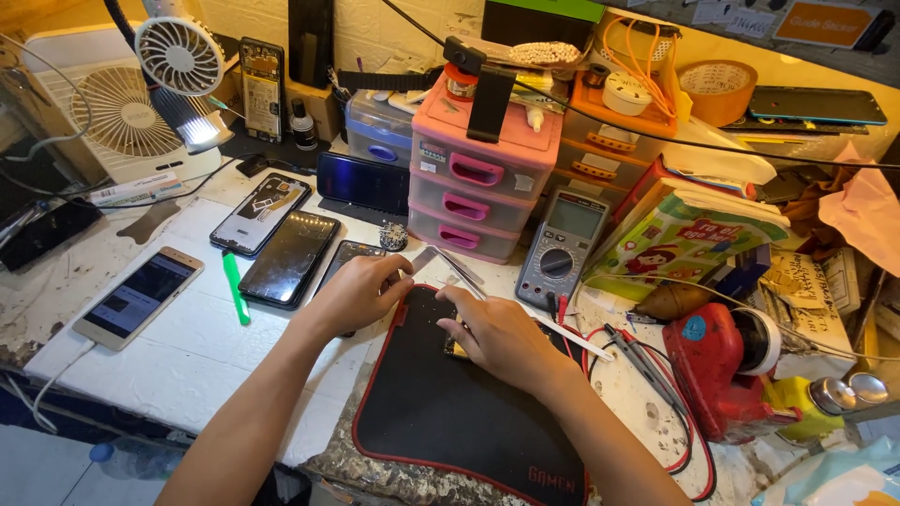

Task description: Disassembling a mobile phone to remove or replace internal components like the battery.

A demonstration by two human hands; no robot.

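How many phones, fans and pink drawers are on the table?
Phones lying flat left of the black mat: 4, namely.
Fans: 2, namely.
Pink drawers: 3, namely.
Total: 9

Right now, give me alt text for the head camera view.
Two bare hands meet over a black mat: the left hand rests at its top edge, the right hand presses on a small part. Phones, a green pry tool, pink drawers and a multimeter surround them.

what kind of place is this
Most likely a phone repair bench: opened phones lie beside a multimeter and pink parts drawers, and both hands work on a black mat.
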